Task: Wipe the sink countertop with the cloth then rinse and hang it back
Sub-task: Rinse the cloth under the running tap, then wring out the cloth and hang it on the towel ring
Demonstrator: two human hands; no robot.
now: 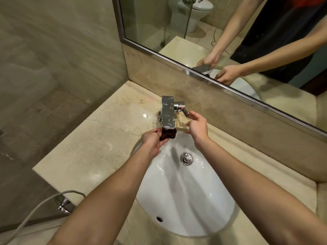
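Our left forearm [109, 188] reached in nearest to us, over the front edge of the countertop [85, 147]; far left, below that edge, a hose [35, 207] hung. The left hand [152, 141] gripped the cloth [168, 134], fingers curled round one end. It held the cloth right under the mouth of the tap [168, 112], above the back of the sink [185, 200]. We judged that placing deliberate: any water would fall straight onto the fabric and run into the bowl, not onto the stone. The cloth was dark brown and bunched. Its long axis ran roughly left to right across the spout, gripped end at the left, free end pointing right toward the other hand. Whether water was running we could not tell; the bowl was wet around the drain [186, 158]. The right hand [196, 128] hovered with fingers loosely spread and held nothing, its fingertips just beside the lever [185, 113] on the tap's right side; contact we could not make out. We took it to be there to work the water, so rinsing was the step in hand, with hanging not yet done. Our right forearm [256, 174] crossed the sink's right rim, and the mirror [150, 23] ran behind.
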